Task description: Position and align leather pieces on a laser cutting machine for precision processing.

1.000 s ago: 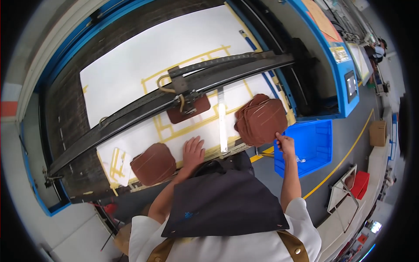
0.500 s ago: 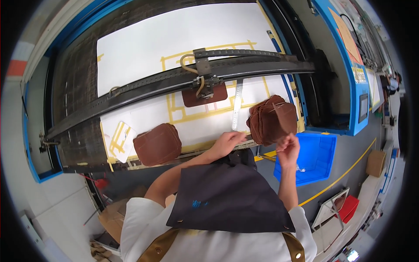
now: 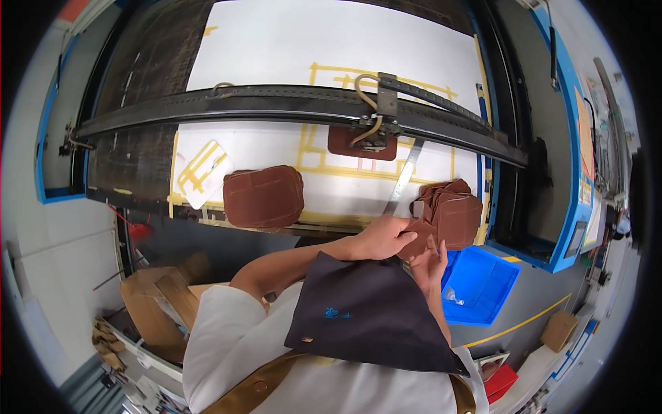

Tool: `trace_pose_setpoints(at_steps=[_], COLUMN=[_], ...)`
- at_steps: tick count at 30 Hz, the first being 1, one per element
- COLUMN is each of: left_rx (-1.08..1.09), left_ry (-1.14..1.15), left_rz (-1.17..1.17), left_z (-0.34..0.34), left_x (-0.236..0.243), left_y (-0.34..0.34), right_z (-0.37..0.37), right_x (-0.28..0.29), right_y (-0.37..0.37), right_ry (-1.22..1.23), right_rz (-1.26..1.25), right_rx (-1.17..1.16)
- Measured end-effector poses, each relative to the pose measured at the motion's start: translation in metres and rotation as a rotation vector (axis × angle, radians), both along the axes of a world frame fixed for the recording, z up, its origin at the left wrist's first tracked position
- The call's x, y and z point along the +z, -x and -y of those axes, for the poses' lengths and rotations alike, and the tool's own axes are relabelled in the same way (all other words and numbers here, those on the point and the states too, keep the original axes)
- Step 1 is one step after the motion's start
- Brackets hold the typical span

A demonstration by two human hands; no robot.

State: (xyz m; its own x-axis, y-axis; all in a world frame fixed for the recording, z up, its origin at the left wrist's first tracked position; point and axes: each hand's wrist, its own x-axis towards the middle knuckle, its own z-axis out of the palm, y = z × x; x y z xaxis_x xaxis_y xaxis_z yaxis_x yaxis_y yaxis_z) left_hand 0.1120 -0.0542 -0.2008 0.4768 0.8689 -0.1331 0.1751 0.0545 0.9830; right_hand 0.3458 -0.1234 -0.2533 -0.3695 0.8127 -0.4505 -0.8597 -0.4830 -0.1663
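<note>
My left hand [image 3: 386,240] grips a brown flat piece [image 3: 420,224] in front of the right-hand stack of similar pieces [image 3: 458,217], near the white work surface's front edge. My right hand [image 3: 429,262] is at that piece's lower edge, its fingers curled against it. A second stack [image 3: 262,196] lies to the left, beside a white card with yellow tape [image 3: 203,172]. A metal ruler [image 3: 407,169] lies between the stacks. Behind it, a brown rectangular piece [image 3: 341,141] lies under the cutting head [image 3: 372,131].
The machine's black gantry [image 3: 172,103] spans the bed between blue-framed sides [image 3: 576,234]. A blue crate [image 3: 479,283] sits below the front right edge, cardboard boxes [image 3: 152,303] below left. A dark apron flap [image 3: 372,303] lies over my front.
My left hand has moved right from lying on the surface to gripping a piece. My right hand has drawn that piece down and left from the stack. The view has turned.
</note>
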Motion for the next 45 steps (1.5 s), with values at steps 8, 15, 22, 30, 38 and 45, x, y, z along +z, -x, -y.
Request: trace_pose_setpoints(at_steps=[8,15,22,30,38,45], left_rx=[0.262,0.623,0.543,0.395,0.303,0.266], left_ry=[0.06,0.209,0.399,0.382,0.357,0.385], left_rz=[-0.283,0.051,-0.532,-0.669,-0.762,-0.752], left_z=[0.014,0.035,0.032,0.033,0.026,0.026], left_x=[-0.053,-0.116,-0.124,-0.124,-0.122,-0.126], left_y=[0.045,0.071,0.097,0.105,0.099,0.104], right_z=[-0.058,-0.101,-0.111,-0.105,-0.095,-0.093], right_x=[0.006,-0.025,-0.068,-0.075,-0.083,-0.077], right_y=[0.019,0.058,0.072,0.078,0.082,0.083], right_ry=[-0.05,-0.036,-0.329,-0.403,-0.391,-0.358], right_rz=[0.838,0.952,1.388,1.706,1.815,1.824], right_rx=[0.225,0.402,0.615,0.611,0.469,0.528])
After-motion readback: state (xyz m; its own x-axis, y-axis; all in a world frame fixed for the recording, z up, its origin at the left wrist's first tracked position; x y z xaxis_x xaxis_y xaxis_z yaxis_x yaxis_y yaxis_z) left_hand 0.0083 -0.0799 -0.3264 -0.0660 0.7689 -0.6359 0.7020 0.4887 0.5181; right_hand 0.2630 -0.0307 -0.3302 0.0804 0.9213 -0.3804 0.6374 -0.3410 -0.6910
